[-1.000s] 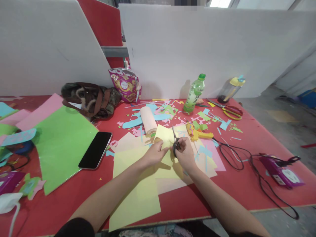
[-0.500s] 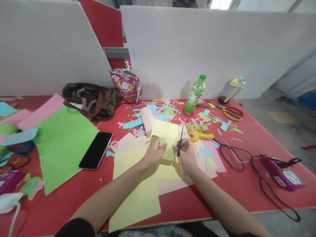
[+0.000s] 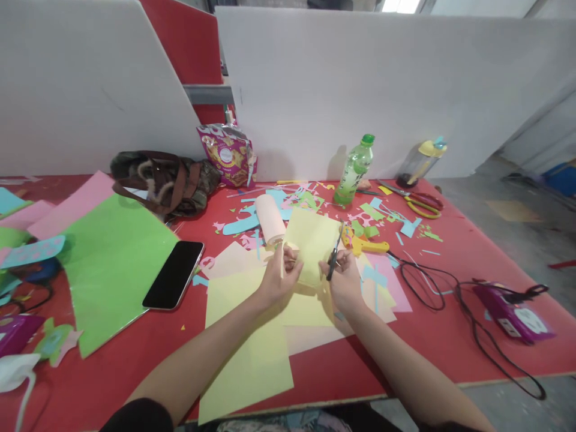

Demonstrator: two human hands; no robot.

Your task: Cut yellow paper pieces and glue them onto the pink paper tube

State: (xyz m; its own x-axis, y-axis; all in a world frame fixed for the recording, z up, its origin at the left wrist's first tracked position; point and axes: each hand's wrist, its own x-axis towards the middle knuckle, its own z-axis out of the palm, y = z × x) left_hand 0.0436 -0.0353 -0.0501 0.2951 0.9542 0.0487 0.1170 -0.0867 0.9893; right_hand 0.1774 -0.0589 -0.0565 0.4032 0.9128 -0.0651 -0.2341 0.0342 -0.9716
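My left hand [image 3: 279, 273] is closed on the left edge of a yellow sheet of paper [image 3: 311, 245], holding it raised and tilted over the table. Black-handled scissors [image 3: 334, 255] sit in my right hand [image 3: 344, 279], blades pointing up and away at the sheet's right edge. Whether the blades are on the paper I cannot tell. Beneath both hands lie more yellow sheets [image 3: 245, 354] and pale pink sheets. A pale pink paper roll [image 3: 270, 219] lies just beyond my left hand. Right of the scissors is a yellow glue gun [image 3: 366, 245].
A phone [image 3: 174, 275] lies on green paper [image 3: 117, 258] at the left. Behind are a camouflage bag [image 3: 166, 180], a snack bag [image 3: 229, 156], paper scraps, a green bottle [image 3: 355, 171], large scissors [image 3: 418, 201] and a tumbler [image 3: 420, 163]. A purple power strip [image 3: 513, 312] with cables lies right.
The held yellow sheet has turned and shifted right and up, its top right corner now by the scissors. My left fingers have curled at its edge. The scissors have tilted to the right.
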